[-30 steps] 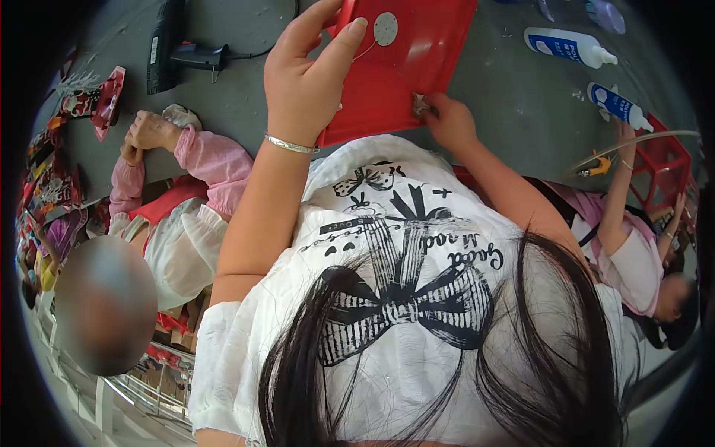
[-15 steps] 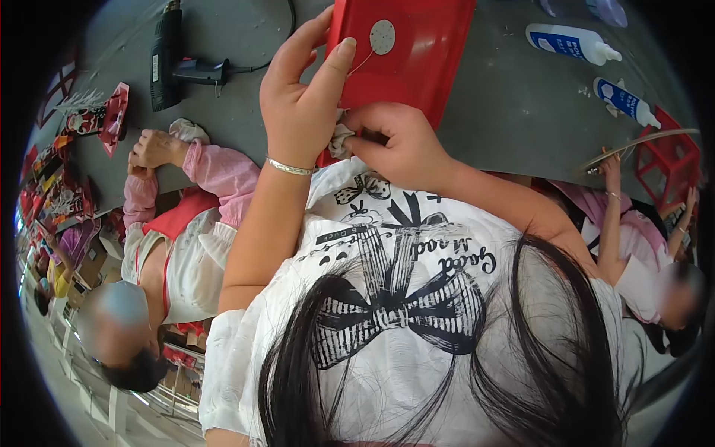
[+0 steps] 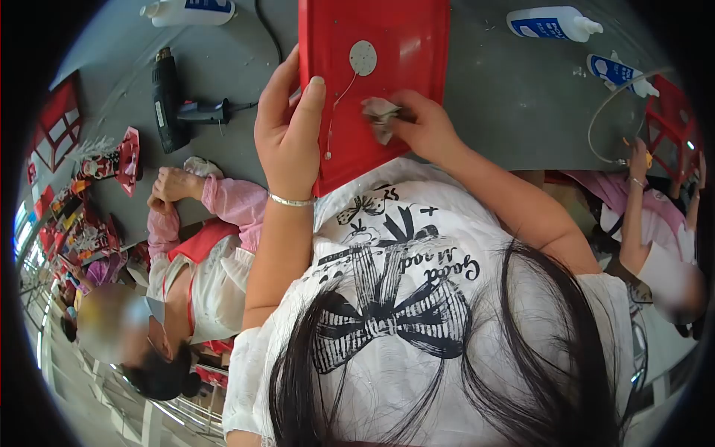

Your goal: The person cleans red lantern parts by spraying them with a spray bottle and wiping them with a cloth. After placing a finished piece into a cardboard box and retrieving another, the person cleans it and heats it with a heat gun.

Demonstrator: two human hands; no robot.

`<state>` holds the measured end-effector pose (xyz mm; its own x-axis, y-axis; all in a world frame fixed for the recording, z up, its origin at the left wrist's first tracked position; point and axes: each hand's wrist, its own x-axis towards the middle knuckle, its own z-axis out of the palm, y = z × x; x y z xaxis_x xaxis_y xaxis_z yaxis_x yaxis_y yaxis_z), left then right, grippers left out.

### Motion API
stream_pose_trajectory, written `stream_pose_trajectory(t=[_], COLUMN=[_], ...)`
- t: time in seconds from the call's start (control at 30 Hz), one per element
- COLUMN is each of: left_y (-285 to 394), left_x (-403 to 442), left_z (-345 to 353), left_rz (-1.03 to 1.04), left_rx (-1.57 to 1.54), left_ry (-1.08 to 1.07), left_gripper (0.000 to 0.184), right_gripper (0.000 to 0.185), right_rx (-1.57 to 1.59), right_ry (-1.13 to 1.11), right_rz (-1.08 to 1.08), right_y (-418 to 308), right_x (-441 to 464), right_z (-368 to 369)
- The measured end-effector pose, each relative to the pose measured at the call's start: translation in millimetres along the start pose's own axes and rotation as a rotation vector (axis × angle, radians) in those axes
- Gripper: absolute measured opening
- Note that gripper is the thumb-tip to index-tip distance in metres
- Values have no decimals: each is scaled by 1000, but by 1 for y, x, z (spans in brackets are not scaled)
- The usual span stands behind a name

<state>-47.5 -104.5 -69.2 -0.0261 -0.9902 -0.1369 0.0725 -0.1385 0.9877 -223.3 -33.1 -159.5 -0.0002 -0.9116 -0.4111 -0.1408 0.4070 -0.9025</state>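
A red plastic panel with raised edges (image 3: 417, 45) is tilted in front of me, its lower end close to my shirt. My left hand (image 3: 290, 141) grips its left edge, thumb on the inner face and fingers behind. A round, pale, speckled disc (image 3: 363, 58) is on the panel, and a thin wire (image 3: 339, 104) trails down from it to a small tip near the lower left. My right hand (image 3: 426, 128) pinches a crumpled greyish cloth (image 3: 381, 119) over the panel's middle; the cloth is slightly blurred, and whether it touches the surface I cannot tell.
On the grey table, a black heat gun (image 3: 170, 104) lies to the left with its cord. White-and-blue glue bottles (image 3: 547, 24) lie at the upper right and upper left. A co-worker's folded hands (image 3: 175, 186) rest at left; another person's hand (image 3: 638, 160) is by a red frame (image 3: 670, 112).
My right hand has moved the cloth from the panel's lower left edge up over its inner face. The panel's lower part and the wire now show. My left hand keeps its grip.
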Motion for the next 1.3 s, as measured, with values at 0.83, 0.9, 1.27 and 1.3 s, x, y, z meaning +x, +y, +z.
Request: stream_pose_trajectory(t=[0.83,0.9,1.27,1.3], left_y=[6,1,2,2], left_x=[-2,0,3,3], left_z=[-3,-5,-7,-7], left_rz=[-96,-19,36,73], left_rx=[111,162,370,419], left_ry=[-57,-50,-29,-27], left_gripper=[45,46,49,50], right_gripper=[19,25,20,13], right_rx=[149,7,-653,-608], right_ry=[137,346,828,904], right_rz=[-597,-799,-895,-840], right_y=[-65,-79,-51,-31], right_x=[35,85,178,180], right_z=[50,33,-29,-36])
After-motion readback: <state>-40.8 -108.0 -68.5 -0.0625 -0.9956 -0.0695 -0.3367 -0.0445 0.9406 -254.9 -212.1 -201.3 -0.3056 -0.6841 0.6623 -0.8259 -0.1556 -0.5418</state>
